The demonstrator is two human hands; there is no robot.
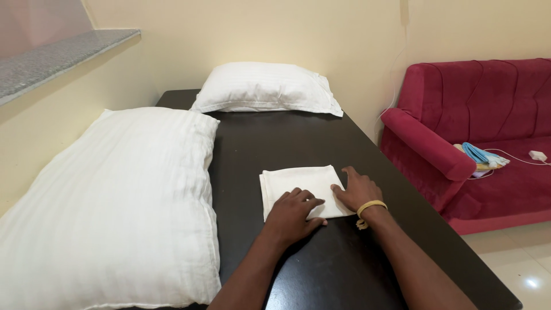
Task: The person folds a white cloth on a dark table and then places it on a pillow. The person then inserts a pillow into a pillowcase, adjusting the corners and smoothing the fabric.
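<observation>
A folded white cloth [304, 189] is seen lying flat on the dark table [321, 143], near the front middle of the top and just to the right of the large white pillow [120, 201]. The left hand [293, 215] is laid palm down on the lower part of the cloth, with fingers loosely curled and pressed close together; the near left corner of the cloth is covered by it. The right hand [359, 189] is placed flat at the cloth's right edge, fingers spread a little, with the thumb on the cloth and the rest of the hand on the bare table beside it. No pinch is observed in either hand; both appear to be pressing down, though the contact under the palms is hidden. A yellow band [370, 206] is worn on the right wrist. Both forearms are cut off by the lower frame edge. The large pillow overhangs the table's left side, and its near end is cropped by the frame. A second, smaller white pillow [267, 87] is set at the far end of the table, against the cream wall [258, 28]. A red sofa [482, 126] is recorded to the right, partly out of frame, with a blue and yellow item [481, 156] on its seat that cannot be identified with certainty, and a white cable with a small plug [538, 155] beside it.
</observation>
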